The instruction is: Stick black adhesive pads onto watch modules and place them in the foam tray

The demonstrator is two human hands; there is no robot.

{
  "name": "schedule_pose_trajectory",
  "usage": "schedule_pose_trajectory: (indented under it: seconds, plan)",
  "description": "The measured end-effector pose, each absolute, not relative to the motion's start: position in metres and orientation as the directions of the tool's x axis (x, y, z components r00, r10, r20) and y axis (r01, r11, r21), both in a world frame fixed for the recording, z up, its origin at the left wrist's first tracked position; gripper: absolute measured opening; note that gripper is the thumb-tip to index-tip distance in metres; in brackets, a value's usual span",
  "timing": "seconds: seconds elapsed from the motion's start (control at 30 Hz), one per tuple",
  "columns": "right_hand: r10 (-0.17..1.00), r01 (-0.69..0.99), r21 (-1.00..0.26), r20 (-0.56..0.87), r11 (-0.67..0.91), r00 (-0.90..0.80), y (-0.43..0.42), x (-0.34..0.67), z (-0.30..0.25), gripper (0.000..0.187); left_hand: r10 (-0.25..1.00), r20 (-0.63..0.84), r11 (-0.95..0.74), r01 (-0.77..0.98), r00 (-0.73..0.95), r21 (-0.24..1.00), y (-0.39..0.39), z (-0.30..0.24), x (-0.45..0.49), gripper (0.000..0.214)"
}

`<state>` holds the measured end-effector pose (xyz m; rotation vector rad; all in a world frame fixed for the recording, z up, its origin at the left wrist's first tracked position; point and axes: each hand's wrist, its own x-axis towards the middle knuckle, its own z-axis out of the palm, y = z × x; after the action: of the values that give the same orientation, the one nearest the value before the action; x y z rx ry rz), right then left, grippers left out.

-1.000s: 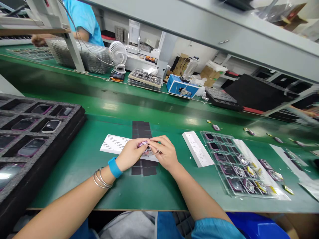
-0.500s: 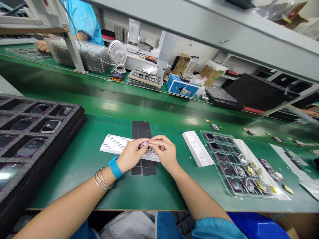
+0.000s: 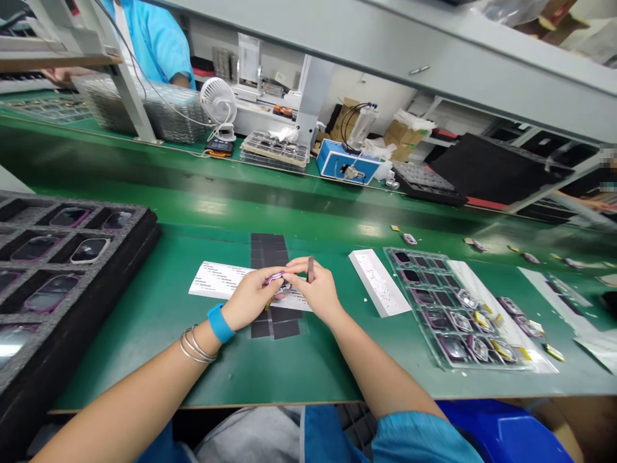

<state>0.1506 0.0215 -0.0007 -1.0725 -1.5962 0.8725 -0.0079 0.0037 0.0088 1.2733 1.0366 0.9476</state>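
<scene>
My left hand (image 3: 249,297) is closed around a small purple-rimmed watch case (image 3: 274,279), whose inner parts face up between the hands. My right hand (image 3: 319,292) is pinched at the case's right side. From between its fingers a flat brown strip-like tool (image 3: 310,270) sticks up; its tip is hidden. Beneath the hands lie a white label sheet (image 3: 216,280) with printed rows and a sheet of dark rectangular stickers (image 3: 268,247), both partly covered.
At left stands a black foam tray (image 3: 139,222) with watch cases. To the right are a white block (image 3: 378,283) dotted with specks and a clear plastic tray (image 3: 419,334) with cases and yellow-tabbed parts. A fan (image 3: 218,101) and a co-worker's blue sleeve (image 3: 168,48) are behind.
The brown strip in my right hand has swung from lying flat to standing upright. The watch case has tilted, showing more of its inside. The view has shifted slightly.
</scene>
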Motion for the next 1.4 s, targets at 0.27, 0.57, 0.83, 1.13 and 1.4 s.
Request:
schedule_pose_trajectory:
  seconds: [0.27,0.57,0.83,1.13,1.4]
  plan:
    - [0.974,0.073,-0.987,0.125,0.141,-0.19,0.024,0.152,-0.003,0.017,0.885,-0.281,0.398,-0.289,0.371,0.871,0.007,0.008,-0.008,0.039]
    - [0.961,0.182,-0.952,0.217,0.248,-0.173,0.023,0.149,-0.009,0.014,0.879,-0.289,0.402,-0.262,0.38,0.878,0.01,0.007,-0.008,0.034]
    - [0.995,0.08,-0.993,0.082,0.087,-0.061,0.025,0.158,0.001,0.032,0.884,-0.327,0.423,-0.276,0.334,0.863,0.01,0.009,-0.013,0.034]
    - [0.968,0.112,-0.977,0.196,0.18,0.156,0.041,0.183,0.01,0.027,0.873,-0.335,0.451,-0.325,0.354,0.831,0.011,0.012,-0.016,0.026]
    - [0.964,-0.132,-0.957,-0.247,-0.258,-0.094,0.061,0.205,0.005,0.03,0.669,-0.435,0.641,-0.171,0.603,0.748,0.009,-0.001,-0.014,0.069]
